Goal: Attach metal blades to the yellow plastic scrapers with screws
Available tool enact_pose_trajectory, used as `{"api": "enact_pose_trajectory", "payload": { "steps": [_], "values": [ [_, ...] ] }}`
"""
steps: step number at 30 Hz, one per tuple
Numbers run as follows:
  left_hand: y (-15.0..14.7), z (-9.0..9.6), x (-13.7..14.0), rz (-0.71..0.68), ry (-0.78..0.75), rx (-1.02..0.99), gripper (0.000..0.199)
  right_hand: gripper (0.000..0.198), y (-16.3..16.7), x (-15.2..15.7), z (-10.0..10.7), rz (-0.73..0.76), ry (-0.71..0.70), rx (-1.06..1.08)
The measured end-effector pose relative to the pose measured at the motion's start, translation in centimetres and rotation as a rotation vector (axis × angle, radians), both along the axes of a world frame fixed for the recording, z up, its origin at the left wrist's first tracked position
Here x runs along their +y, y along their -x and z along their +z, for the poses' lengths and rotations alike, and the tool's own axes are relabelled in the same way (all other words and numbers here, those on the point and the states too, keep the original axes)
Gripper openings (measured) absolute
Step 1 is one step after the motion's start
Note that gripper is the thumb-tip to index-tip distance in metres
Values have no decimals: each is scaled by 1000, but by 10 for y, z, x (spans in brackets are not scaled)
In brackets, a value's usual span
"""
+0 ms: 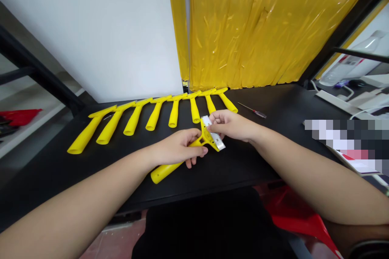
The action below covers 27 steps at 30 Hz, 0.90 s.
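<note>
Near the middle of the black tabletop, my left hand (185,147) is wrapped round the handle of a yellow scraper (165,172). The handle's hollow end points down and to the left, and its wider head faces right. Across that head lies a flat silver metal blade (219,141). Fingers of my right hand (226,124) pinch the blade at its upper part. My fingertips hide some of the place where blade and head meet.
Several more yellow scrapers (130,123) lie in a row along the back of the black table (127,170). A small screwdriver (257,112) rests right of them. White and yellow panels stand behind. A plastic bottle (346,62) and white objects are at the right.
</note>
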<state>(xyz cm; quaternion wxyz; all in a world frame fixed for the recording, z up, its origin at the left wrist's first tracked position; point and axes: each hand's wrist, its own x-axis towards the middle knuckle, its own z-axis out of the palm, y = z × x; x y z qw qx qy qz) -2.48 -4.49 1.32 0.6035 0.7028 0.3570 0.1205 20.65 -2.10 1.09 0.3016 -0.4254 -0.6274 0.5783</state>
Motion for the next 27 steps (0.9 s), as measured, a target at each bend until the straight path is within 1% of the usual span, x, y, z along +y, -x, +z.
{"api": "enact_pose_trajectory", "payload": {
  "steps": [4, 6, 9, 12, 18, 20, 23, 25, 27],
  "values": [
    [7, -1, -2, 81, -107, 73, 50, 19, -8, 5, -1, -17, 99, -28],
    [9, -2, -2, 91, -129, 83, 56, 24, -11, 6, -1, 7, 144, -22],
    [9, -2, -2, 72, -121, 75, 50, 34, -13, 6, 0, 35, 153, -1],
    [8, -1, -1, 57, -93, 47, 43, 39, -14, 3, 3, 51, 156, 11],
    [8, 0, 2, 56, -27, 10, 42, 39, -17, 2, 8, 23, 169, -18],
    [9, -2, 3, 60, -12, -3, 43, 36, -21, 5, 10, -2, 132, -56],
    [10, -3, 4, 56, 5, -15, 44, 21, -35, 11, 16, -68, -27, -146],
    [10, -4, 5, 48, 8, -19, 43, 12, -50, 17, 22, -148, -149, -225],
    [10, -3, 5, 46, 4, -18, 43, 8, -68, 23, 27, -259, -254, -338]
  ]
}}
